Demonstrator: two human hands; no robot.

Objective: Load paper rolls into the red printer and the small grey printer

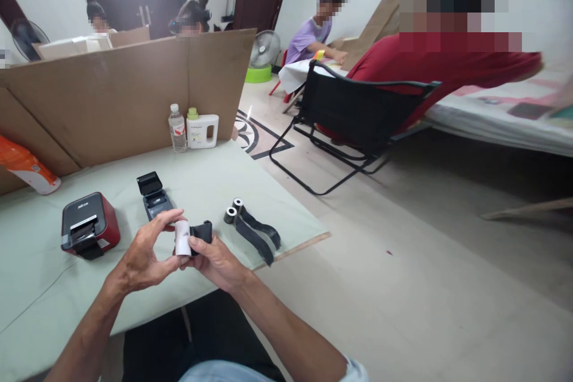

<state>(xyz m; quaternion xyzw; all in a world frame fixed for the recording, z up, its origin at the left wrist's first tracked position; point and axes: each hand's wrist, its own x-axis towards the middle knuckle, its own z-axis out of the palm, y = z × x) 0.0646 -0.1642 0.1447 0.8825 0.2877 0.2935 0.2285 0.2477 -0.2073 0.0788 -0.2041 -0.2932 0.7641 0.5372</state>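
Between my hands is a small roll of paper (182, 238), white on the outside, with a black strip unrolled to its right. My left hand (145, 253) curves around the roll's left side, thumb and fingers at its two ends. With its thumb on the roll's front, my right hand (217, 256) grips the right side and the black strip. Just beyond my left fingers lies a small dark printer (156, 203) with its lid raised. Right of my hands, two black rolls with white cores (231, 215) lie with their strips trailing toward the table edge.
A red and black printer (92, 224) stands at left. Behind are an orange bottle (29, 164), a water bottle (177, 128), a white jug (203, 131) and a cardboard screen (134, 95). A folding chair (367, 101) holds a person in red; other people sit farther back.
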